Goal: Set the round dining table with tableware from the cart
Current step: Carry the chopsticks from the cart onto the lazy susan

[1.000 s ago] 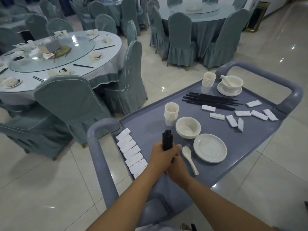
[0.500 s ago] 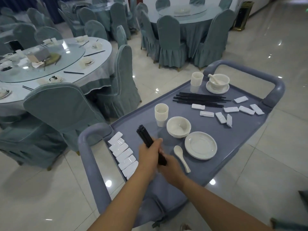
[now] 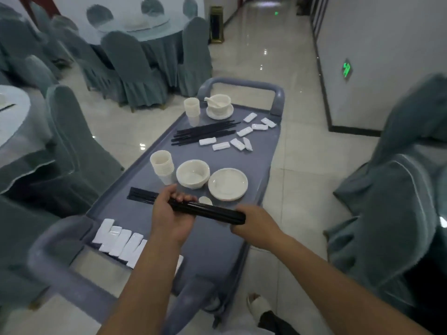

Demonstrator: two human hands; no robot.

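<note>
Bundle of chopsticks (image 3: 208, 210): black, held level above the near end of the cart (image 3: 244, 240); a second ago it stood upright in both hands, half a second ago it was tilted.
Left hand (image 3: 169, 215): fingers (image 3: 180, 197) wrapped round the bundle's left part, grasping it.
Right hand (image 3: 254, 226): at the bundle's right end; it seems to cup or press the tips, but the fingers are hidden behind the hand, so whether they are curled cannot be told.
Change in view: the head has turned right; the set round table (image 3: 9, 117) has slid to the left edge and a covered chair (image 3: 391, 201) now fills the right.
Meaning: the person has likely squared the tips and now readies the bundle for carrying.
Cart contents: a few more black sticks (image 3: 140, 195) lie on the tray left of the left hand; a stack of cups (image 3: 162, 165), a bowl (image 3: 193, 174), a plate (image 3: 227, 184) and a spoon (image 3: 205, 201) just beyond the hands; white rests (image 3: 118, 240) in a row at the near edge.
Far end: loose chopsticks (image 3: 203, 134), more rests (image 3: 242, 139), a second cup stack (image 3: 192, 110), a bowl with spoon on a saucer (image 3: 219, 106).
Task standing: tableware mostly on the cart yet; carrying to the surface not begun.
</note>
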